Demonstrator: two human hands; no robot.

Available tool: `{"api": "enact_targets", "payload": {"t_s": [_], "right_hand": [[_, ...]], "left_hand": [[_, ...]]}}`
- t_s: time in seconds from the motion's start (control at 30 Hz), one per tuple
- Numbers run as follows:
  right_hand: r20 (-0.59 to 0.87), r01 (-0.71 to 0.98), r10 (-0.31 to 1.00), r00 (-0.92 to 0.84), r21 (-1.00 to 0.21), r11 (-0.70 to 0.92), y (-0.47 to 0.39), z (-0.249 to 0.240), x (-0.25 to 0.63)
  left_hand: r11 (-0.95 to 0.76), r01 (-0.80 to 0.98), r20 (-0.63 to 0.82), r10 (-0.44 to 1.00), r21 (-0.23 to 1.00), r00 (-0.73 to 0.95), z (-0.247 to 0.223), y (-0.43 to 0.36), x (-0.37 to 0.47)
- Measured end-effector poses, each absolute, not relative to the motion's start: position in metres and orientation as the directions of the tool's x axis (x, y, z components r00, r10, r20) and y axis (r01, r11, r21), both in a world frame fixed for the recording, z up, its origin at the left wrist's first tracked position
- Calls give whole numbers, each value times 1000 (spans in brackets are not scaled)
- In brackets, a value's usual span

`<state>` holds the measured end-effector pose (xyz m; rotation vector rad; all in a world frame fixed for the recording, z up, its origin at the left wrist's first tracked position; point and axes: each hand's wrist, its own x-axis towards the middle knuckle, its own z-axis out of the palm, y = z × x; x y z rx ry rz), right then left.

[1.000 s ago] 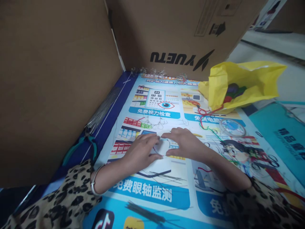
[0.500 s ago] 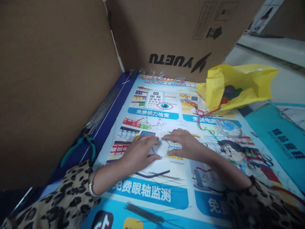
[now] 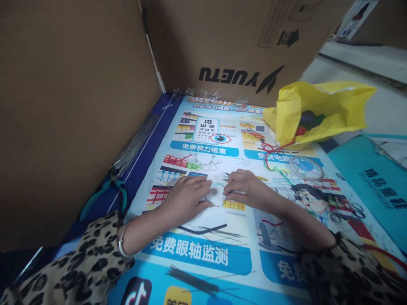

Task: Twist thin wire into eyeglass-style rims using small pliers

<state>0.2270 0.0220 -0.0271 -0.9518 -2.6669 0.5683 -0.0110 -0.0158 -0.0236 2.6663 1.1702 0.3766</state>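
A thin wire ring (image 3: 217,206) lies low over the printed sheet between my hands. My left hand (image 3: 190,198) is at its left side, thumb and fingers curved around that edge and touching it. On the ring's right side, my right hand (image 3: 246,188) has its fingers bent together in a pinch on the wire. Just beyond my hands lie some loose wire loops (image 3: 203,158). A yellow-handled tool (image 3: 261,178) is partly hidden behind my right hand.
Teal-handled pliers (image 3: 106,195) and a wire bundle (image 3: 135,146) lie at left by a tall cardboard wall (image 3: 70,106). Dark wires (image 3: 192,281) lie in front. At right are a yellow bag (image 3: 340,114), a clear round container (image 3: 307,168) and a teal bag (image 3: 378,178).
My right hand's fingers have drawn together at the ring's right edge; before, thumb and index were spread around it. My left hand has barely moved. The view has shifted slightly.
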Motion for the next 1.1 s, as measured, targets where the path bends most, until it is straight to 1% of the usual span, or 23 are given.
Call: {"api": "enact_targets", "payload": {"t_s": [0.13, 0.23, 0.37, 0.63, 0.73, 0.9, 1.1], "right_hand": [[116, 560, 659, -743, -432, 707, 20, -26, 224], [106, 580, 665, -739, -402, 709, 20, -26, 223], [84, 589, 658, -748, -375, 716, 21, -26, 223], [53, 583, 657, -752, -411, 701, 18, -21, 225], [51, 602, 675, -736, -405, 688, 15, -19, 224], [64, 624, 694, -717, -384, 680, 11, -16, 219], [62, 624, 696, -715, -391, 676, 11, -14, 220]], "left_hand": [[-689, 658, 126, 713, 304, 690, -22, -14, -11], [-708, 629, 109, 688, 321, 718, -20, -12, -12], [-716, 623, 103, 678, 314, 728, -19, -12, -12], [-728, 624, 122, 673, 285, 729, -19, -14, -14], [-734, 618, 120, 666, 282, 737, -18, -13, -14], [-739, 604, 120, 657, 297, 744, -16, -12, -13], [-734, 602, 122, 660, 314, 741, -14, -13, -12]]}}
